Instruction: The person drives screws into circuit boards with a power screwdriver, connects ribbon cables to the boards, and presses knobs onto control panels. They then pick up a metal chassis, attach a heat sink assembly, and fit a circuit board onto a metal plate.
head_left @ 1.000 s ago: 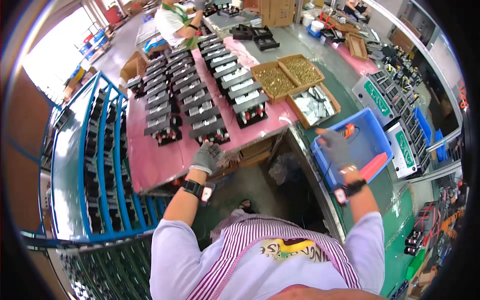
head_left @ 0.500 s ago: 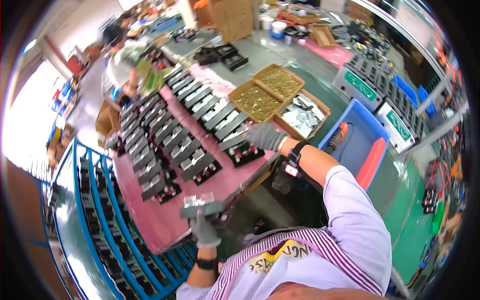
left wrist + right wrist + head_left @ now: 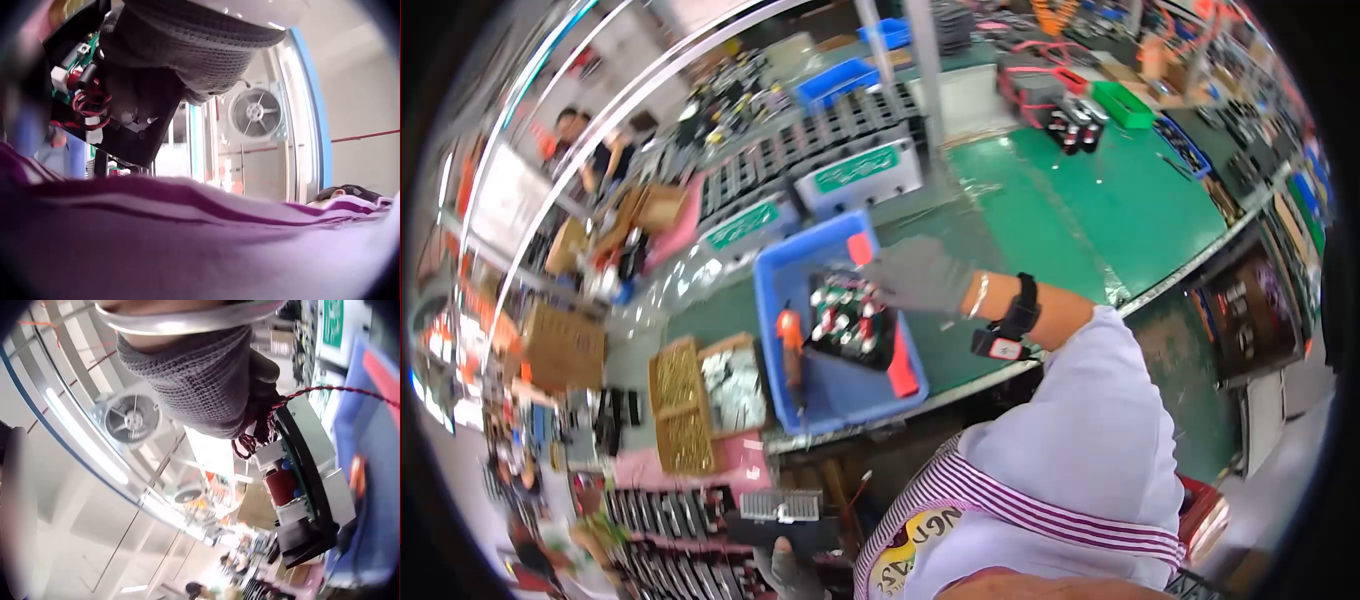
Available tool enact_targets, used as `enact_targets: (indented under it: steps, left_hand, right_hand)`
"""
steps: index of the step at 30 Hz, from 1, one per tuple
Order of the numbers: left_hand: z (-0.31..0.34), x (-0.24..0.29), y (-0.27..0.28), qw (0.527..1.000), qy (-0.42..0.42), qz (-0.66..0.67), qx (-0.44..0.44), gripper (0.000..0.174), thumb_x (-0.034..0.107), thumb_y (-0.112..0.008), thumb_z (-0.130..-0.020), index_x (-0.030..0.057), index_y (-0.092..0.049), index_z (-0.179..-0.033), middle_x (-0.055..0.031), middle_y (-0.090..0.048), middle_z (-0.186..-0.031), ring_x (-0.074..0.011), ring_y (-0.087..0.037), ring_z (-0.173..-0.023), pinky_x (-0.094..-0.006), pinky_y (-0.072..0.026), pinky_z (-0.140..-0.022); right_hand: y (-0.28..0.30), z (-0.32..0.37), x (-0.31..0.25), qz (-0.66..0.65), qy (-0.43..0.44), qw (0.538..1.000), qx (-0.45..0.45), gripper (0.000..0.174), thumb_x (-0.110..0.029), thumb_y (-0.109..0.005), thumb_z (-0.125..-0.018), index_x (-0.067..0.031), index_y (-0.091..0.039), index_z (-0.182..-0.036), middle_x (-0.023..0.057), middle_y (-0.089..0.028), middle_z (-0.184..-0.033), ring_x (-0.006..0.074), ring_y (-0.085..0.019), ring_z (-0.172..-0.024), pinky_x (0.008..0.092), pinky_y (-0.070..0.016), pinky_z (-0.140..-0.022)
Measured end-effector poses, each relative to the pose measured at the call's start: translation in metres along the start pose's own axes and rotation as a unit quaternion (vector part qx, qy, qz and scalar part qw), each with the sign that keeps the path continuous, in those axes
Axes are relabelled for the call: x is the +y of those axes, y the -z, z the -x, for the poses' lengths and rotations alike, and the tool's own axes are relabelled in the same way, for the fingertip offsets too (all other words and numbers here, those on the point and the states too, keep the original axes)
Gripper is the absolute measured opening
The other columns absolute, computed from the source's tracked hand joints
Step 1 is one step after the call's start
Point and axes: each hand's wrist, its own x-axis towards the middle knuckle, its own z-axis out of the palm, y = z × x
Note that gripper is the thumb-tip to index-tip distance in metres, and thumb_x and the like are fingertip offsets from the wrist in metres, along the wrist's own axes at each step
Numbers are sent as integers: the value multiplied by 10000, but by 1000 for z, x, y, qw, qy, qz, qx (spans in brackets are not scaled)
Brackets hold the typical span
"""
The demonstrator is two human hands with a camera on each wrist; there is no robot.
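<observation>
Above the blue bin (image 3: 835, 395), my gloved right hand (image 3: 925, 275) grips a black circuit unit (image 3: 850, 318) by its edge; its red, white and green parts face up. The right wrist view shows the same unit (image 3: 294, 487) below the glove (image 3: 200, 387), with twisted red and black wires by the fingers. Low in the head view, my gloved left hand (image 3: 788, 572) holds another black unit (image 3: 785, 530) with a silver finned heatsink, thumb on its near face. In the left wrist view the glove (image 3: 181, 53) holds that unit's dark plate (image 3: 144, 125).
An orange-tipped tool (image 3: 792, 350) and a red piece (image 3: 902, 372) lie in the bin. Beside it stand boxes of brass-coloured parts (image 3: 683, 400) and metal pieces (image 3: 735, 390). Rows of units (image 3: 665, 512) cover the pink surface. White machines (image 3: 865, 185) stand behind; the green tabletop (image 3: 1050, 200) extends right.
The view has swung right. My right hand has moved from the rows of units to over the blue bin with a unit in its grip. My left hand still holds its unit.
</observation>
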Motion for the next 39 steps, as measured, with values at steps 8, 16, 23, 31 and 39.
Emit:
enact_targets:
  steps: [8, 16, 23, 31, 39]
  left_hand:
    - [-209, 82, -300, 853, 275, 222, -385, 453, 181, -533, -797, -26, -409, -1180, -115, -536, -1029, -210, -533, -966, -333, -415, -860]
    - [-313, 44, -549, 842, 253, 101, -466, 216, 67, -513, -821, -34, -494, -1011, -131, -543, -951, -201, -579, -712, -294, -495, -598]
    - [-364, -9, -714, 806, 270, 190, -491, 270, 50, -432, -844, -16, -435, -1106, -128, -543, -986, -182, -579, -722, -285, -502, -606]
    - [-368, -45, -839, 785, 297, 284, -464, 345, 21, -418, -850, 3, -383, -1193, -138, -518, -1077, -254, -570, -930, -389, -509, -778]
    - [-364, -46, -790, 846, 310, 167, -402, 201, 142, -522, -865, 1, -445, -985, -77, -520, -802, -168, -552, -679, -336, -534, -645]
  right_hand:
    - [-7, 91, 336, 54, -404, 911, 61, 181, -214, -547, -761, -99, -652, -852, 131, -634, -825, 307, -629, -745, 417, -498, -641]
    - [-59, 106, 543, 110, -512, 841, 138, 206, -199, -465, -834, -96, -588, -964, 149, -602, -898, 307, -620, -818, 414, -502, -657]
    - [-94, 138, 559, 129, -403, 890, 167, 248, -187, -514, -783, -74, -528, -1003, 106, -548, -938, 273, -592, -789, 388, -493, -638]
    - [-103, 203, 502, -61, -438, 851, 283, 298, -192, -574, -759, -104, -510, -1037, 115, -522, -993, 332, -556, -792, 404, -481, -649]
    - [-87, 221, 422, -226, -409, 857, 219, 275, -89, -560, -718, -65, -536, -991, 126, -510, -804, 302, -532, -639, 393, -423, -564]
